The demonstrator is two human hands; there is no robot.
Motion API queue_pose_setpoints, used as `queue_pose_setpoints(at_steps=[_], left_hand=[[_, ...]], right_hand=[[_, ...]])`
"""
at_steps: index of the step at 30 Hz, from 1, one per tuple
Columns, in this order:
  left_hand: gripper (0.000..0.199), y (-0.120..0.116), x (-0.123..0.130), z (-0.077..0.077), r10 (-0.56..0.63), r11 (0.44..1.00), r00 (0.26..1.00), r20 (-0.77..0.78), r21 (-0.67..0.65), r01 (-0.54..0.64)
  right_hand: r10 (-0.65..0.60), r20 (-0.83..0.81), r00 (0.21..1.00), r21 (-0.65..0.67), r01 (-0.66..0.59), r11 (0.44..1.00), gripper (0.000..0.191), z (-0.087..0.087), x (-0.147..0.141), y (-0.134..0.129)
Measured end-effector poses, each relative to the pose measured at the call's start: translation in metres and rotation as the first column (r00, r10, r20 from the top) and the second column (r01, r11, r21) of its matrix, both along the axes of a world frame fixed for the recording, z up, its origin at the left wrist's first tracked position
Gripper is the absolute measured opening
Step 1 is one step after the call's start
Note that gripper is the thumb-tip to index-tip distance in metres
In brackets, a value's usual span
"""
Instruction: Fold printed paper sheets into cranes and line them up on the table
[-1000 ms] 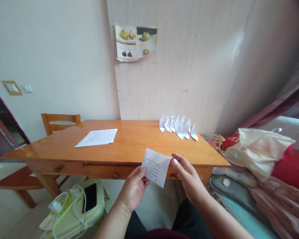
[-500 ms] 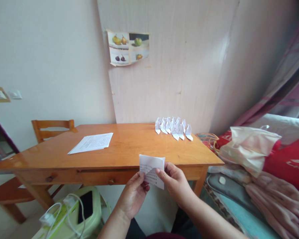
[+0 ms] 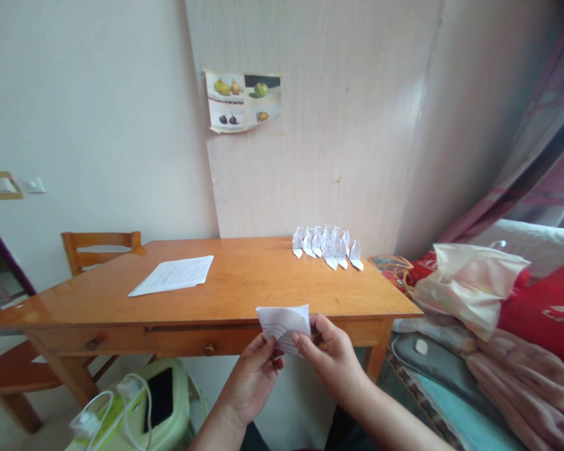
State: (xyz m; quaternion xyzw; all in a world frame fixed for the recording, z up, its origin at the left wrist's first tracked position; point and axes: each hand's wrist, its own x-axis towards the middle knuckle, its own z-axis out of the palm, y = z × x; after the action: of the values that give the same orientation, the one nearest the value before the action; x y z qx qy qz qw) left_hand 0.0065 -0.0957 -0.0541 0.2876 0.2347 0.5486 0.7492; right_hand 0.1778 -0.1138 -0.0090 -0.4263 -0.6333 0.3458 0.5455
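A folded piece of printed paper is pinched at lower center of the frame — left hand, thumb against fingers, at its lower left; right hand likewise at its right — as folded paper figures stand right of center on a wooden table.

Folded printed paper is pinched by left-hand grip and right-hand grip at bench front edge.
Printed sheets are stacked on bench, left side; folded paper figures are grouped upright near far right corner. Fruit picture is fixed to wall panel. Chair is seen left; cream bag is laid beside red bag, right.
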Motion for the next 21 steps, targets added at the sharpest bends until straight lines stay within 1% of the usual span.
queue_pose_setpoints(at_steps=[5,10,13,17,21], left_hand=[[0.021,-0.001,0.000,0.002,-0.013,1.000,1.000,0.004,0.029,0.013],[0.022,0.001,0.000,-0.002,-0.034,0.999,0.999,0.020,0.018,0.034],[0.023,0.003,0.000,-0.004,-0.068,0.997,0.997,0.032,0.033,0.067],[0.022,0.002,0.000,-0.002,-0.131,0.988,0.990,0.061,0.087,0.125],[0.021,0.001,-0.001,-0.002,-0.137,0.985,0.987,0.078,0.112,0.128]], right_hand=[[-0.032,0.062,0.998,0.061,0.028,0.998,0.022,0.004,0.001,-0.005],[-0.081,0.138,0.987,0.161,0.058,0.985,0.016,0.011,0.000,-0.012],[-0.087,0.181,0.980,0.226,0.045,0.973,0.018,0.012,-0.001,-0.014],[-0.071,0.213,0.974,0.297,0.005,0.955,0.019,0.012,-0.003,-0.015],[-0.055,0.219,0.974,0.334,-0.022,0.942,0.022,0.013,-0.006,-0.015]])
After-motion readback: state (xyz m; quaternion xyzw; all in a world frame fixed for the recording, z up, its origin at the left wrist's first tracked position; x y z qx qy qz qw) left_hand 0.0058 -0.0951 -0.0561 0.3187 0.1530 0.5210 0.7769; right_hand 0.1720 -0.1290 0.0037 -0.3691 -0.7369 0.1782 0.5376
